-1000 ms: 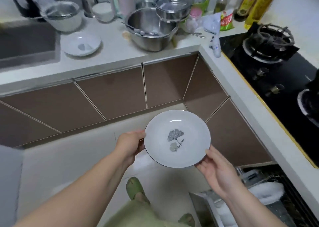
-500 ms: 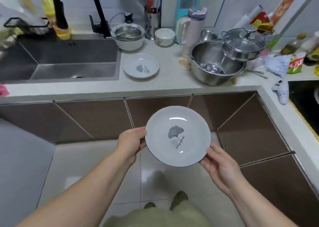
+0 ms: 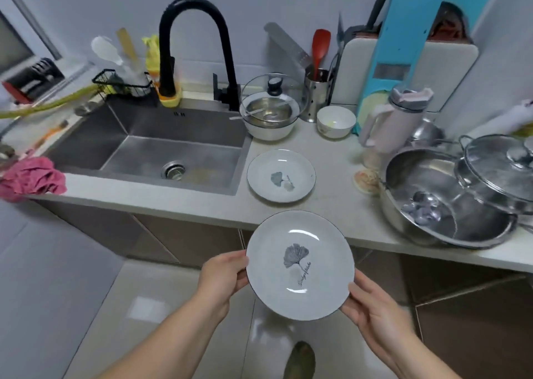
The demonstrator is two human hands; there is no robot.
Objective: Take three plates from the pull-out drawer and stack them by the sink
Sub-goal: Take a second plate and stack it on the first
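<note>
I hold a white plate with a grey ginkgo leaf print (image 3: 300,264) in front of the counter edge, tilted slightly toward me. My left hand (image 3: 223,277) grips its left rim and my right hand (image 3: 372,309) supports its lower right rim. A matching plate (image 3: 281,175) lies flat on the pale counter (image 3: 331,205) just right of the steel sink (image 3: 161,151), a short way beyond the held plate. The pull-out drawer is out of view.
A black tap (image 3: 196,50) rises behind the sink. A lidded bowl (image 3: 269,119) and a small white bowl (image 3: 336,122) stand behind the counter plate. A large steel basin (image 3: 450,202) with a lidded pot (image 3: 501,168) crowds the right. A pink cloth (image 3: 31,178) lies left.
My view has swung left and closer to the sink. The held plate has come up near the counter edge, below the plate lying there. Both hands keep their grip.
</note>
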